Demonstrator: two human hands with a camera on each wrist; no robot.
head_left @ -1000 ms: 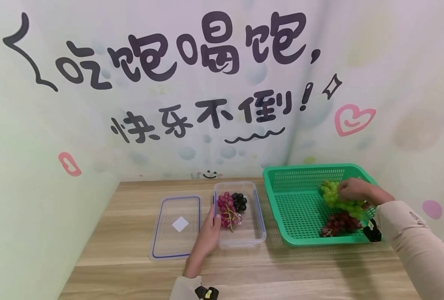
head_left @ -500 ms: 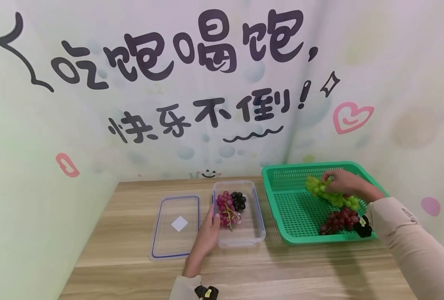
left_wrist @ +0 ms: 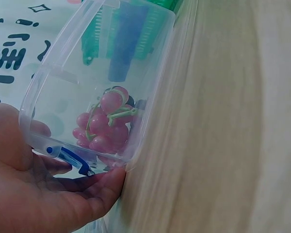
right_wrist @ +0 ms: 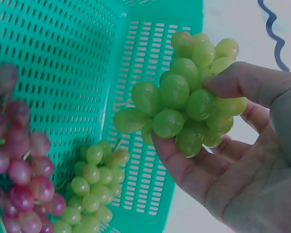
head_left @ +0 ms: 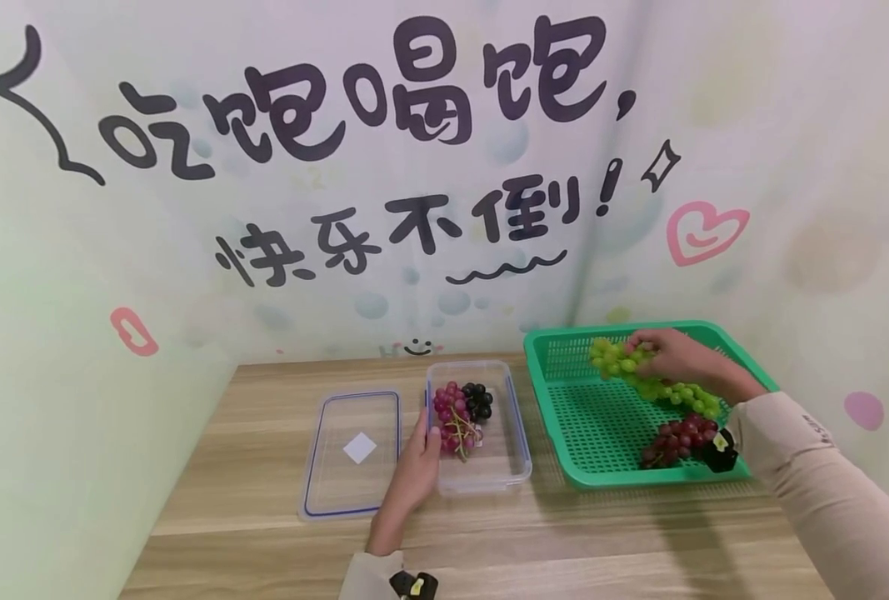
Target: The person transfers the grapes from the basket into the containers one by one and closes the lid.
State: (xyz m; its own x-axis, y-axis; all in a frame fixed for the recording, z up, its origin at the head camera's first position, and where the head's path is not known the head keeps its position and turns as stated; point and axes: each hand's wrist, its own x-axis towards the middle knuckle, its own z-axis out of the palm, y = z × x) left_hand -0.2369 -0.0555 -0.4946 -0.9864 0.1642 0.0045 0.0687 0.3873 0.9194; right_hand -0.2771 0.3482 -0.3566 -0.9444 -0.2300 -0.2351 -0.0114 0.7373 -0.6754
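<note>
My right hand point(head_left: 675, 358) pinches a bunch of green grapes point(right_wrist: 191, 97) between thumb and fingers, up by the back wall of the green basket point(head_left: 575, 479). Below it, a second green bunch point(right_wrist: 94, 182) lies in the basket beside dark red grapes point(right_wrist: 26, 179). My left hand point(head_left: 417, 465) holds the left side of a clear plastic container point(head_left: 500, 467), thumb at the rim and fingers along the outer wall. In the left wrist view, its fingertips are by a blue-sealed clip point(left_wrist: 72, 159). Inside the container are pink grapes point(head_left: 451, 404) with green stems and a black bunch point(head_left: 478, 402).
A clear lid point(head_left: 332, 483) with a blue seal and a white square label lies on the wooden table point(head_left: 444, 550), left of the container. Behind the table rises a printed cloth wall point(head_left: 324, 325); the basket stands close to it.
My right hand has lifted one green bunch and moved left and up with it, leaving the other in the basket. The left hand and container have stayed put.
</note>
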